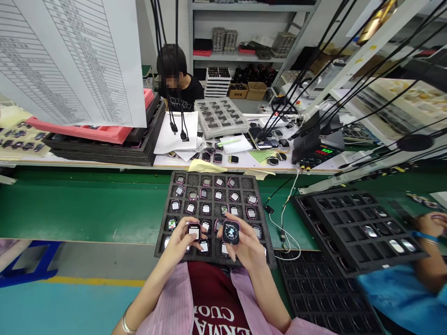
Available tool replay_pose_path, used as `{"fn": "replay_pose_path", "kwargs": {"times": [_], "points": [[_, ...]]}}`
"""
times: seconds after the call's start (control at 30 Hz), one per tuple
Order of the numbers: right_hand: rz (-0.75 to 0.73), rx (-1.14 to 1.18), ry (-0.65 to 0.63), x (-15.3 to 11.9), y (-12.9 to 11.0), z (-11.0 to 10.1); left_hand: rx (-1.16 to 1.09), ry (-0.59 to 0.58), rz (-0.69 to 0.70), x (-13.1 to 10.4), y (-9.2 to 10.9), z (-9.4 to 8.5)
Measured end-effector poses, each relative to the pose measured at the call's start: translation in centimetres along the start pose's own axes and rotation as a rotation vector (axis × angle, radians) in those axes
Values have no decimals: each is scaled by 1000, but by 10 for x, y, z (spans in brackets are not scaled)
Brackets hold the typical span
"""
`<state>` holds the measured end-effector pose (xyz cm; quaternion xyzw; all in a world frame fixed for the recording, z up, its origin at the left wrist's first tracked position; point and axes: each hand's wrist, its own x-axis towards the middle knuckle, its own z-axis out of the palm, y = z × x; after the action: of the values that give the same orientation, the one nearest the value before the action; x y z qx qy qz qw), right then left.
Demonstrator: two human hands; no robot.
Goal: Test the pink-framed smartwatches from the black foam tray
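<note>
My left hand (pixel 180 239) is closed around a smartwatch without a strap (pixel 194 231), its screen lit white, with the thumb at the lower part of the screen. In my right hand (pixel 248 244) I grip a second strapless smartwatch (pixel 231 231), which shows a dark clock face. Both hands are over the near part of a black foam tray (pixel 162 222). Several watch bodies with lit screens sit in its compartments, among them one with a white screen (pixel 206 208). My hands and forearms hide some of the near compartments.
Beyond the tray, a raised shelf holds a clear tray stack (pixel 221 118), papers (pixel 174 135) and a power supply (pixel 316 144). White cables (pixel 288 218) lie right of the tray. More black trays (pixel 366 223) stand at right, near a co-worker's hand (pixel 431 225). Another person (pixel 179 79) sits opposite.
</note>
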<state>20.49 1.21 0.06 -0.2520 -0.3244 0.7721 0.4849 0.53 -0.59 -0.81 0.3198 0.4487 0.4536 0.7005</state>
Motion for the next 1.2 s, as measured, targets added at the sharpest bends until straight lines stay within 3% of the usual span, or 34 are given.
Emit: {"fn": "replay_pose_path", "kwargs": {"times": [0.17, 0.4, 0.9, 1.2], "points": [[54, -132, -46, 1, -2, 4, -2, 4, 1, -1, 0, -1], [16, -273, -37, -1, 5, 7, -12, 8, 3, -1, -2, -2], [-38, -240, -55, -3, 8, 7, -20, 7, 6, 0, -4, -4], [-3, -95, -24, 0, 4, 9, 0, -18, 22, 0, -6, -4]]}}
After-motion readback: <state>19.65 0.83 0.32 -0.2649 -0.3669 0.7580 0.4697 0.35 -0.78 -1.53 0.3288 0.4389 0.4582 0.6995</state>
